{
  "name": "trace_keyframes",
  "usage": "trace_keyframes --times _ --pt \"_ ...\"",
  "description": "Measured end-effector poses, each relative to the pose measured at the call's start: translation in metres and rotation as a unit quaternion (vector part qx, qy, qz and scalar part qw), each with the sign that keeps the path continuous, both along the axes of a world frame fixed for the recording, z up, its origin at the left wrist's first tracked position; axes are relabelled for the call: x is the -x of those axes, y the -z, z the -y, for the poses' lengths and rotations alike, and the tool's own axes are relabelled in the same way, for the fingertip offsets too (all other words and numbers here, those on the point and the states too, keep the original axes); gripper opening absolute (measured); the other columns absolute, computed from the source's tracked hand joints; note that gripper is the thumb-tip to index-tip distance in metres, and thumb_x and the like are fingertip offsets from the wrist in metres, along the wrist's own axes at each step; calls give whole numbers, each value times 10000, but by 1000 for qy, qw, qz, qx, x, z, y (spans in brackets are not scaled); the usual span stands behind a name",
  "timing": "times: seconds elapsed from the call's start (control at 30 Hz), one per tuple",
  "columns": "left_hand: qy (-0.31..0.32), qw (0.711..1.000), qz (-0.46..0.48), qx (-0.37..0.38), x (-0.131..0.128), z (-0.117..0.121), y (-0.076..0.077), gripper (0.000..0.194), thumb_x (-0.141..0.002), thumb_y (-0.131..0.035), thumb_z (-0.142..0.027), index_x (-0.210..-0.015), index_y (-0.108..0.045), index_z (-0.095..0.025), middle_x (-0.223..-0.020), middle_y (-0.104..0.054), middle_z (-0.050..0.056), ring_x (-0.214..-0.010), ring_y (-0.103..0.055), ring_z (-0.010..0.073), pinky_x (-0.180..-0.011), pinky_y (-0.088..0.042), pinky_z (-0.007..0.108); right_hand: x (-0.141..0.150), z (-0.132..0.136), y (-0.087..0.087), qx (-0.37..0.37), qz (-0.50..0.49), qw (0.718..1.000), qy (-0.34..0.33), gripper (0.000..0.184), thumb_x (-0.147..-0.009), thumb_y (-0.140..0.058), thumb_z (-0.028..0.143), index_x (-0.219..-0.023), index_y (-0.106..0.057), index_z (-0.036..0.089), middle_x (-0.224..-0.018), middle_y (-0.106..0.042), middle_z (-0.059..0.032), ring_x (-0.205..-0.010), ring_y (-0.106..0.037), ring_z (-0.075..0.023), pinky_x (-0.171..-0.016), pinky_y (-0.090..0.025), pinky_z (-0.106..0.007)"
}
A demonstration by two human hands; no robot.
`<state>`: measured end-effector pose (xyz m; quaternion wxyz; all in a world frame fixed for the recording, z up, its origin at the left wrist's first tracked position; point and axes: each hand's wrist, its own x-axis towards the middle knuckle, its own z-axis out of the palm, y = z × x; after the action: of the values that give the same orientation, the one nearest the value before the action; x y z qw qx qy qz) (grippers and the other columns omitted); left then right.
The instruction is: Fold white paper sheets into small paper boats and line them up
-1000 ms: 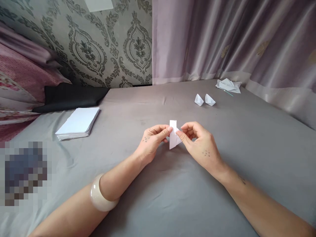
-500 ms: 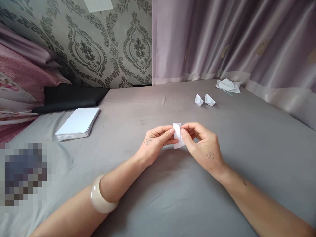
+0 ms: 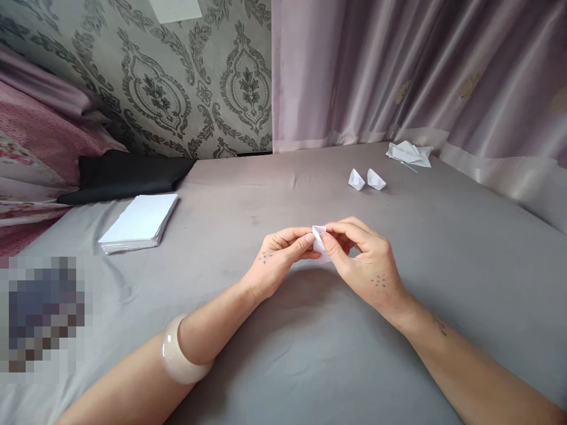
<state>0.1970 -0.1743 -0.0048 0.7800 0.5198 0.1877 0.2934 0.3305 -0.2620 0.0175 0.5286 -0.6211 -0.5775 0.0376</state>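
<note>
A small folded white paper piece [image 3: 318, 234] is pinched between both my hands just above the grey bedsheet [image 3: 283, 354]. My left hand [image 3: 279, 260] grips its left side with thumb and fingers closed. Closed on the right side is my right hand [image 3: 365, 260], whose fingers cover most of the paper. A pale bangle [image 3: 177, 357] sits on my left forearm.
A stack of white paper sheets [image 3: 140, 221] lies at the left. Two folded paper boats [image 3: 367, 179] stand farther back right, with a heap of crumpled paper scraps [image 3: 410, 153] by the curtain. A black cloth [image 3: 128, 171] and pink bedding lie at far left.
The paper piece has been folded down smaller and now shows far less between my fingers. Both hands have drawn closer together around it.
</note>
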Motion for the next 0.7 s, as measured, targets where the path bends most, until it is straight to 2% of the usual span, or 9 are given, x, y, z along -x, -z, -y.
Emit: trace_keyframes --times 0.33,0.43,0.7 --pt "7 999 -11 -29 0 2 -3 206 -861 -645 -310 -963 -731 -153 -946 -716 66 -931 -650 199 -902 -528 402 1 -1 -1 18 -47 998 -24 77 -835 -622 178 -811 -688 210 -774 -634 -3 -629 -546 -101 -539 -438 -253" --pt "-15 1000 -13 -12 0 3 -3 200 -828 -685 -311 -966 -712 -169 -896 -718 47 -890 -656 188 -865 -543 396 1 -1 -2 20 -64 998 -22 79 -825 -630 167 -794 -685 214 -774 -634 4 -633 -550 -97 -551 -439 -249" --pt "-58 998 -21 17 -2 6 -7 198 -760 -746 -336 -825 -720 -151 -808 -696 32 -797 -639 148 -794 -556 335 3 1 0 10 -63 998 -6 87 -808 -622 152 -783 -655 228 -779 -626 17 -607 -530 -93 -544 -443 -247"
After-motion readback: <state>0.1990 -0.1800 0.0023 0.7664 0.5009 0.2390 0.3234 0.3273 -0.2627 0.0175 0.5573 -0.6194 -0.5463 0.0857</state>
